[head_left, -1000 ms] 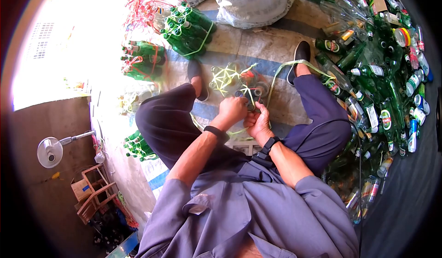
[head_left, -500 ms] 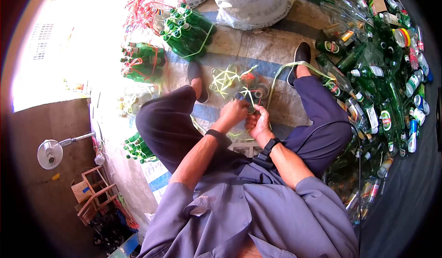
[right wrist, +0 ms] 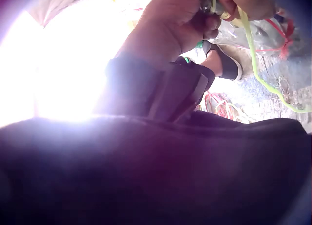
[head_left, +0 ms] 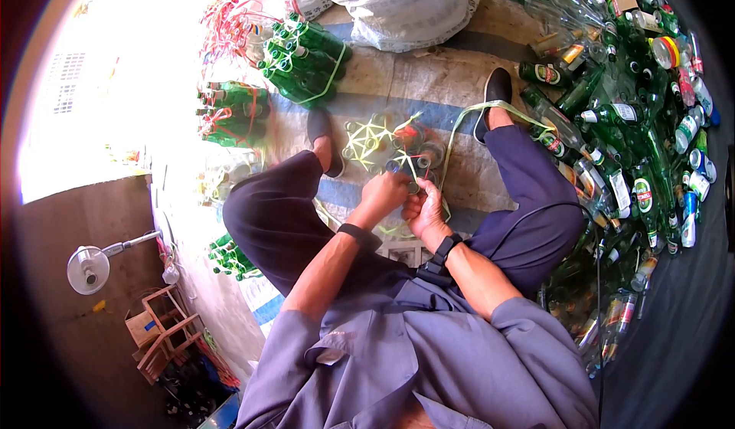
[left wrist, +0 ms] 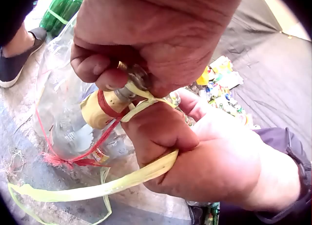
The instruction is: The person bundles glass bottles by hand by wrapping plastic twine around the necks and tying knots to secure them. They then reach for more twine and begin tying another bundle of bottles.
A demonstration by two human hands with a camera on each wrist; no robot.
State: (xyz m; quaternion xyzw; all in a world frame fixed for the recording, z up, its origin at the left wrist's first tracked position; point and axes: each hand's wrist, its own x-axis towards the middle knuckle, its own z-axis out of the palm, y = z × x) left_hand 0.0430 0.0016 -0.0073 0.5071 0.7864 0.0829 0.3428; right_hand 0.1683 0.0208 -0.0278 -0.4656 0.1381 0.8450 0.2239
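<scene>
Between the feet stands a cluster of glass bottles (head_left: 430, 153), their necks laced with yellow-green plastic strapping (head_left: 370, 139). My left hand (head_left: 384, 196) curls its fingers round a bottle neck (left wrist: 139, 79) that has a gold and red label. Right beside it, my right hand (head_left: 423, 213) pinches the yellow-green strip (left wrist: 97, 190), which passes round that neck and trails out below the thumb. Red twine (left wrist: 92, 149) circles the clear bottles lower down. The left hand partly hides the bottle top in the left wrist view.
Loose bottles and cans (head_left: 635, 122) are heaped along the right. Tied bundles of green bottles (head_left: 306, 57) stand at the far left, near a white woven sack (head_left: 417, 8). Shoes (head_left: 498, 88) flank the bottle cluster. A fan (head_left: 89, 270) stands at the left.
The hands stay at the same bottle neck with small finger movements. The strip now hangs further down past the right hand. The head view has shifted slightly.
</scene>
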